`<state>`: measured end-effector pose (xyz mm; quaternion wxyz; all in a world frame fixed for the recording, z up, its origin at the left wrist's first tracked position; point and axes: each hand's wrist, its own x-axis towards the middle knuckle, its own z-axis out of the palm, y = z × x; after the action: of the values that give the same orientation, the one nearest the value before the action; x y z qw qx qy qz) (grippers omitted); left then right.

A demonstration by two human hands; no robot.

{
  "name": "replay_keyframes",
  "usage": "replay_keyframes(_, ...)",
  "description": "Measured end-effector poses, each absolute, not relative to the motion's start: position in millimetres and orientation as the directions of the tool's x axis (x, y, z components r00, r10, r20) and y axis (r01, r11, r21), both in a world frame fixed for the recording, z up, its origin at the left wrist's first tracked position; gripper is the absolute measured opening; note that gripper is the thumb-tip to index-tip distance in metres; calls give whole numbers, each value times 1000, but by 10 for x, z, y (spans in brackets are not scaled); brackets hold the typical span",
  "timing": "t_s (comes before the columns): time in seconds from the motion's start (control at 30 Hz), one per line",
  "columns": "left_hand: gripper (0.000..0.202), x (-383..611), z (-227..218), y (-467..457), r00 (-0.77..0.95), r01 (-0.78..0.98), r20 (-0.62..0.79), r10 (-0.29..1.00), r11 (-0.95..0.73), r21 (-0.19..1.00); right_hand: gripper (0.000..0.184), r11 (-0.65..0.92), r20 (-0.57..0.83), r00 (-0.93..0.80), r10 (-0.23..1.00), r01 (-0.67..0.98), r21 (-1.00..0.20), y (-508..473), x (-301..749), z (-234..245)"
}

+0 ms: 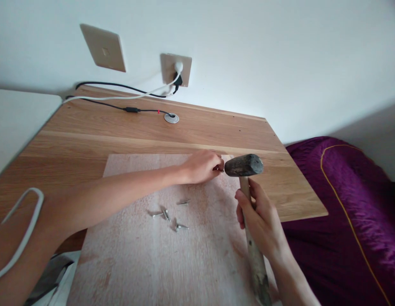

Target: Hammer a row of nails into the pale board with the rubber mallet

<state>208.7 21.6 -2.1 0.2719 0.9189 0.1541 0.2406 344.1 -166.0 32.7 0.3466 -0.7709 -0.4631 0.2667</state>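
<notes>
Looking down from the head view, the left hand (202,166) reaches across a pale, worn plywood board (146,259) that lies flat on the light oak-wood bench (89,131); its fingers are curled in, thumb and fingertips pinched shut on a tiny metal piece (220,169) near the board's far edge, too small to tell exactly what it is. The right hand (259,216) is wrapped fully around the rough wooden handle of an old hammer with a dark, rounded iron head (244,165); the head hangs just beside the left fingertips, its face all but touching the pinched piece; whether it does touch cannot be told. A small scatter of silvery loose nails (168,214) lies on the board, between the two forearms and near the middle. A white looped cable (23,229) rests over the left arm at the near left. At the bench's back, a black cord (133,109) runs into a round metal grommet (171,118); a beige wall socket (176,70) carries a white plug; a blank beige wall plate (103,47) sits to its left. A purple quilted bed cover (344,204) lies right of the bench.
</notes>
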Motion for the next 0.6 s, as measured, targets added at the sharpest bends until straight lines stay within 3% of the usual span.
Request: replay_keyframes(0.6,11,2080,-51,240,791,160,327,517,-691,705,44,-341,-104,417,903,548,-764,-1644,3492,233)
